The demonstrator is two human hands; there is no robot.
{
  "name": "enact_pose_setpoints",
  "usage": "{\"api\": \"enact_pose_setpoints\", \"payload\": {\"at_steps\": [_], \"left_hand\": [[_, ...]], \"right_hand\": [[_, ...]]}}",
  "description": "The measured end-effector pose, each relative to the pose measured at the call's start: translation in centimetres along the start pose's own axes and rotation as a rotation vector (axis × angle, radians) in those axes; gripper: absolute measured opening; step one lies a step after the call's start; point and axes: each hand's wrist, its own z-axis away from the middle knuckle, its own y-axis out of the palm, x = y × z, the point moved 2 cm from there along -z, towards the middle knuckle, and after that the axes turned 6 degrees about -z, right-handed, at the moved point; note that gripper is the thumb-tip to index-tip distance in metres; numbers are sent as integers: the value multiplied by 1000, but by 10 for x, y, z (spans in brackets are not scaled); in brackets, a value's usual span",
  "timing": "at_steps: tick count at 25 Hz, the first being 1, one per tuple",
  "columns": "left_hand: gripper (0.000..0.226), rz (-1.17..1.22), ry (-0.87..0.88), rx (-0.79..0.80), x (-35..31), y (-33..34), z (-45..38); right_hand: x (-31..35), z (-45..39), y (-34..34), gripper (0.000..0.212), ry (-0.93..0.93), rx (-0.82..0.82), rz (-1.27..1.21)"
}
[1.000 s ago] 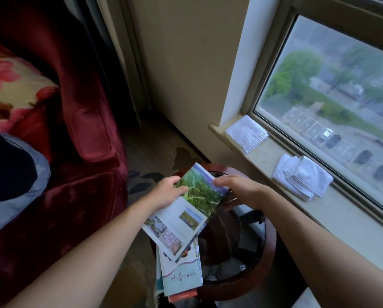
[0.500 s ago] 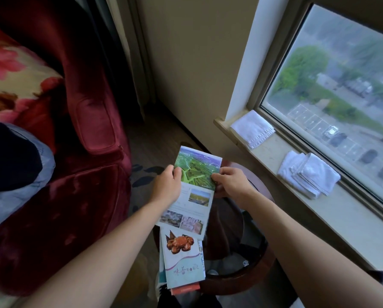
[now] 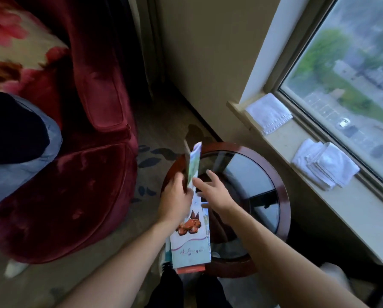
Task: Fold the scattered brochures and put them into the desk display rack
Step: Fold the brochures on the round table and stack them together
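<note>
Head view: left hand (image 3: 177, 201) grips a brochure (image 3: 193, 165) standing on edge above the round table (image 3: 281, 187), probably half folded, though blur hides it. Right hand (image 3: 210, 192) hovers just beside, fingers spread, holding nothing. More brochures (image 3: 191, 247) lie below.

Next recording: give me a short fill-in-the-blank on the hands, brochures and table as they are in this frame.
1. The green brochure is gripped by the ____ hand.
2. The right hand has its fingers ____ and holds nothing.
3. The round table has a top of dark ____.
4. On the windowsill lie folded white ____.

Missing words: left; spread; glass; towels
</note>
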Motion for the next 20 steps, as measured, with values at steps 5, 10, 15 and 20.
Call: {"api": "enact_pose_setpoints", "payload": {"at_steps": [5,10,15,20], "left_hand": [[15,-31,203,220,-3,9,2],[15,102,87,101,17,8,2],[20,172,-76,309,50,38,13],[16,169,-136,94,86,56,5]], "right_hand": [[3,-11,17,18,-15,-52,-213],[-2,-15,10,22,31,-23,-214],[-40,-17,29,31,280,51,-109],[-72,-37,27,61,51,-132,322]]}}
